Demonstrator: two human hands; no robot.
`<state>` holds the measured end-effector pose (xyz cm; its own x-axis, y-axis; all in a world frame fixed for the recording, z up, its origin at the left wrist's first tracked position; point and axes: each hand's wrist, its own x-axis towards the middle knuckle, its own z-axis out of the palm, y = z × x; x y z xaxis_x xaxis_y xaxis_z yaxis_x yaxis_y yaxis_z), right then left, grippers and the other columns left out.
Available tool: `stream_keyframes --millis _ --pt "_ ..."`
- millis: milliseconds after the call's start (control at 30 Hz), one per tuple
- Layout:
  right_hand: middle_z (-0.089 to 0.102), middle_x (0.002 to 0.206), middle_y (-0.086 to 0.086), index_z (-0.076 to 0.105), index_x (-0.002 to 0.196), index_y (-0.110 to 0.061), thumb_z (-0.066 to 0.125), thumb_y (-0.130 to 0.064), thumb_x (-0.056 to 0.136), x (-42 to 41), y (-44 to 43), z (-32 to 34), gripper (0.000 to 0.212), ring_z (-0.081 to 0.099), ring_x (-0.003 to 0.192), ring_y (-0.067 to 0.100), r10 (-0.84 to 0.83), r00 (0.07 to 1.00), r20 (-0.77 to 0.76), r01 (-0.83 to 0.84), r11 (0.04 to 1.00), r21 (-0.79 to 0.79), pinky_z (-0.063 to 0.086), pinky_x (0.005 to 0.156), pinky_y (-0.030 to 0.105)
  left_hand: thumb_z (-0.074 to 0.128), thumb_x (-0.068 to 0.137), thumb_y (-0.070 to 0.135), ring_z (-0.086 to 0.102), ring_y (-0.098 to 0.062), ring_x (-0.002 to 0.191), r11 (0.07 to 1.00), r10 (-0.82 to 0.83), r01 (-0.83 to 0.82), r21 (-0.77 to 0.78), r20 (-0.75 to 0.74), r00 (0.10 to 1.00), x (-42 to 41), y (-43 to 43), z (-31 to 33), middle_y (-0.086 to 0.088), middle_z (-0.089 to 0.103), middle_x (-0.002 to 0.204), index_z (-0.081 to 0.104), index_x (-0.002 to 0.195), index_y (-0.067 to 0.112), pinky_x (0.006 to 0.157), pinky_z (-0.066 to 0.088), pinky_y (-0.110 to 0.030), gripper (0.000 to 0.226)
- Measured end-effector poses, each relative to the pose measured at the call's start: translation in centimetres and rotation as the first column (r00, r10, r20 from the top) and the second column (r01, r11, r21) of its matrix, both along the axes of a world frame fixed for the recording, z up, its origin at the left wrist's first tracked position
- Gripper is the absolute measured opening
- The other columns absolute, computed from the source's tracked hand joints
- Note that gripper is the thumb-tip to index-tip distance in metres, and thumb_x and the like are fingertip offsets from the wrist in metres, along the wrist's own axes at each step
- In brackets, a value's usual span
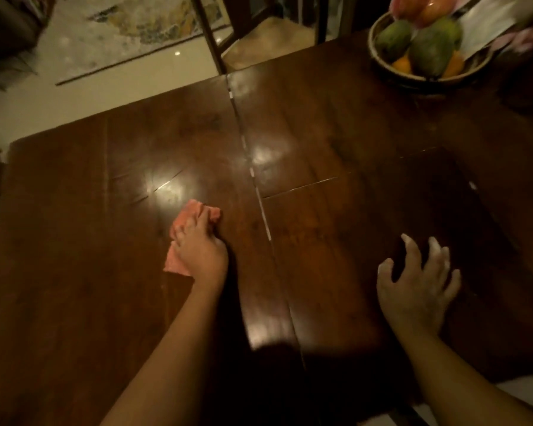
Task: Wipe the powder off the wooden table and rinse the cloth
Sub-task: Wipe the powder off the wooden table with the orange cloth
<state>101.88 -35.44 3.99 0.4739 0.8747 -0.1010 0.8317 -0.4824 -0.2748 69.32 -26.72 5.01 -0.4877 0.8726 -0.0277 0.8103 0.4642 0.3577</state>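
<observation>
Dim, warm light; overhead glare patches on the glossy dark wooden desk [320, 124]; corners blurred, wide-angle bent.

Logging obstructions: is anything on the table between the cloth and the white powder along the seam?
Nothing visible. The left hand grips the cloth; only bare table separates it from the powder in the seam. The fruit bowl sits far off.

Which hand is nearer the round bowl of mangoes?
Right. The right hand is on the same side of the wooden table as the bowl; the left hand, gripping the pink cloth, is farther left.
</observation>
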Motion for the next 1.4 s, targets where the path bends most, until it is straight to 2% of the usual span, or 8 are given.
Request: stream_keyframes --millis 133,333,567,733,1000,1167,1267,1400 --pt "0.023 0.161 0.020 0.033 0.152 -0.026 0.052 -0.040 0.094 0.2 0.7 -0.2 0.062 0.019 0.151 0.040 -0.118 0.992 0.054 0.119 0.993 -0.022 0.021 0.118 0.063 0.046 0.080 0.009 0.039 -0.035 0.134 0.946 -0.323 0.323 -0.015 -0.010 0.946 7.2 4.4 -0.4 -0.002 0.053 0.141 0.056 0.134 0.033 0.111 0.031 -0.054 0.060" --pt "0.030 0.159 0.024 0.035 0.156 -0.017 0.032 -0.065 0.087 2.0 1.1 -0.8 0.084 0.026 0.148 0.044 0.109 0.983 0.149 -0.095 0.990 -0.100 0.024 0.114 0.066 0.050 0.084 -0.001 0.011 -0.030 0.153 0.370 -0.924 0.927 -0.069 0.081 0.375 16.2 5.5 -1.2 0.010 0.033 0.159 0.038 0.150 0.039 0.120 0.010 -0.053 0.079" --pt "0.023 0.166 0.007 0.024 0.157 -0.041 0.031 -0.075 0.088 7.8 3.4 -0.9 0.077 0.020 0.153 0.029 0.259 0.954 0.154 -0.249 0.965 -0.078 0.020 0.119 0.062 0.050 0.098 0.009 0.031 -0.039 0.145 0.633 -0.774 0.774 0.024 0.056 0.631 20.9 16.0 -0.8 -0.004 0.041 0.156 0.045 0.149 0.029 0.116 0.026 -0.051 0.054" --pt "0.019 0.167 0.010 0.022 0.157 -0.038 0.030 -0.071 0.088 8.7 4.9 -0.7 0.077 0.018 0.154 0.031 0.053 0.990 0.129 -0.044 0.997 -0.071 0.021 0.117 0.064 0.043 0.097 0.014 0.038 -0.038 0.141 0.697 -0.717 0.716 -0.040 -0.006 0.697 27.6 22.4 -1.3 -0.008 0.042 0.155 0.041 0.150 0.027 0.113 0.034 -0.050 0.055" --pt "0.026 0.164 0.013 0.033 0.155 -0.034 0.038 -0.059 0.087 8.9 5.4 -0.8 0.072 0.023 0.152 0.034 0.023 0.991 0.131 -0.018 0.999 -0.044 0.025 0.114 0.064 0.045 0.088 0.013 0.032 -0.046 0.139 0.544 -0.839 0.834 -0.090 -0.092 0.537 40.2 25.6 -1.2 -0.015 0.036 0.154 0.031 0.153 0.016 0.114 0.027 -0.055 0.067" --pt "0.026 0.165 0.009 0.036 0.153 -0.036 0.041 -0.057 0.086 9.0 5.6 -0.9 0.070 0.021 0.153 0.030 0.000 0.996 0.084 0.002 1.000 -0.025 0.023 0.116 0.063 0.045 0.095 0.013 0.038 -0.032 0.141 0.224 -0.974 0.973 0.049 0.015 0.224 41.0 25.0 -1.8 -0.003 0.041 0.155 0.038 0.151 0.033 0.114 0.033 -0.052 0.059" --pt "0.025 0.165 0.007 0.037 0.152 -0.038 0.044 -0.055 0.086 9.0 5.6 -0.9 0.068 0.019 0.154 0.028 -0.012 0.999 0.045 0.012 1.000 -0.009 0.023 0.117 0.062 0.041 0.094 0.021 0.052 -0.030 0.129 0.566 -0.817 0.814 0.129 -0.040 0.575 39.1 26.7 -2.1 -0.004 0.053 0.142 0.046 0.138 0.042 0.096 0.044 -0.058 0.049" --pt "0.028 0.164 0.008 0.041 0.150 -0.038 0.048 -0.052 0.084 9.2 5.7 -0.9 0.067 0.023 0.153 0.030 -0.014 0.999 0.037 0.014 1.000 0.010 0.024 0.116 0.062 0.040 0.093 0.004 0.052 -0.044 0.120 0.687 -0.714 0.724 0.062 -0.133 0.688 41.1 26.9 -2.0 -0.022 0.055 0.132 0.053 0.133 0.008 0.100 0.043 -0.055 0.042"
